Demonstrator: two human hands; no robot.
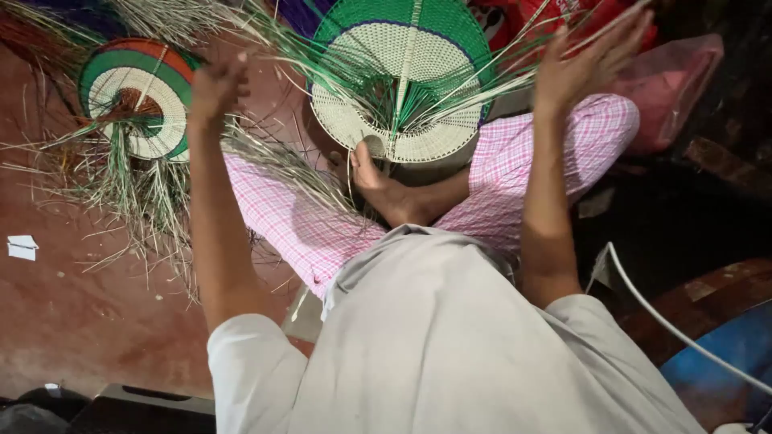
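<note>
Left hand [215, 87] is bunched shut on a pinch of loose strands while the right hand [591, 60] lifts with fingers spread, strands running across them, likely drawing them taut. Between the hands, a foot [384, 189] pins the half-woven fan [402, 80] flat: cream centre, green rim, unwoven strands fanning outward.

There are 2 round woven straw fans: 1 cream fan with a green rim [402, 80] and 1 cream fan with green and orange bands [137, 96]. 1 pink plastic bag [667, 88] and 1 white paper scrap [22, 247] lie nearby. 2 bare hands, left [215, 84] and right [583, 60], are raised.
</note>
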